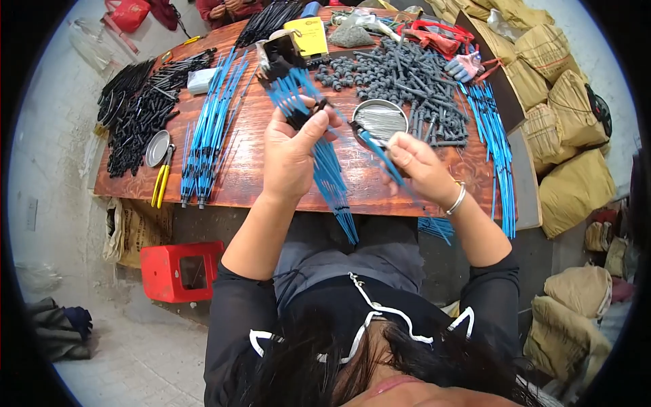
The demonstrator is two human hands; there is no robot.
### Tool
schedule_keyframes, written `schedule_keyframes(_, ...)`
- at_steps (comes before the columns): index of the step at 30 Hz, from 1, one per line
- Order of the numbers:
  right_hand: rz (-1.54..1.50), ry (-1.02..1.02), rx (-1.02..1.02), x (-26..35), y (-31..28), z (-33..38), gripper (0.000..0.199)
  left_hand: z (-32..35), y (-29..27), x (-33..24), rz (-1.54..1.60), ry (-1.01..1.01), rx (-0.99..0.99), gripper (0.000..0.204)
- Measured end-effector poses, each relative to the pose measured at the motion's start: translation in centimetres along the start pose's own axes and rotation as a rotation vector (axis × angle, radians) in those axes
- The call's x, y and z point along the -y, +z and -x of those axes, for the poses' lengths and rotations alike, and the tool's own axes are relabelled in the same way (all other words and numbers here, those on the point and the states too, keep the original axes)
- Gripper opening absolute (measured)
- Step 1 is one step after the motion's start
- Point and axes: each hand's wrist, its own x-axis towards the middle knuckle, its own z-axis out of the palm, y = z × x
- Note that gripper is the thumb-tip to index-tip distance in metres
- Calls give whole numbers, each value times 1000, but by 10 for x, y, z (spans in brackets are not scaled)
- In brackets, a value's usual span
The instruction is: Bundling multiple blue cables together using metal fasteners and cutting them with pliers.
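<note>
A person's left hand (295, 146) closes around a bundle (327, 180) of blue rods above the table's near edge, while the right hand (420, 166) pinches a blue piece (371, 144) with a dark end, blurred, close to a tin (380, 101) of pins (383, 121). The bundle's lower ends overhang the person's lap; a loosened left grip could let rods slip to the floor (156, 366). A low sweep of the right hand might catch the tin's rim and scatter its pins. The reddish wooden table (244, 163) bears grey fittings (400, 81), black fittings (139, 112) and yellow-handled cutters (161, 180) near its front edge. A red stool (180, 271) stands below at left; tan sacks (556, 102) line the right side, and another person's hands (224, 8) show at the far edge.
</note>
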Motion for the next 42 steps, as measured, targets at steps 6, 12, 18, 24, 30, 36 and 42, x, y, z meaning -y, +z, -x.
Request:
schedule_keyframes(6,84,-122,-203,-36,20,-2,22,1,-1,2,-181,114,-6,11)
schedule_keyframes(12,174,-37,-200,-69,41,-11,20,12,4,-11,98,-216,170,17)
schedule_keyframes(18,808,-555,-303,-40,25,-1,62,22,5,-43,-290,-210,257,16)
schedule_keyframes(24,462,-371,38,-36,63,10,103,61,39,-37,-413,-138,533,11)
schedule_keyframes(30,344,-718,46,-82,77,14,41,113,36,-26,-406,87,861,32)
schedule_keyframes(36,445,-524,-118,-140,64,38,35,138,-3,19,-431,-44,640,8)
schedule_keyframes(42,942,-135,325,-104,31,39,57,131,-31,63,-438,-81,357,10)
